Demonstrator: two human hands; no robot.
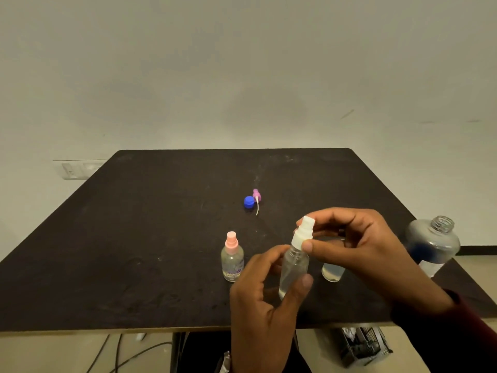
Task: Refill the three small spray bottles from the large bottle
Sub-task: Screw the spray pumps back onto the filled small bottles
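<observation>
Gripping the clear plastic spray bottle (293, 267) around its body, the left hand (262, 300) tilts it slightly right, long axis near upright; right hand (357, 246) fingertips pinch its white pump top (303, 234) directly above, over the dark table (134, 238).

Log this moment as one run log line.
left hand: holds clear bottle | right hand: grip on white sprayer cap | purple sprayer: off, on black table
</observation>
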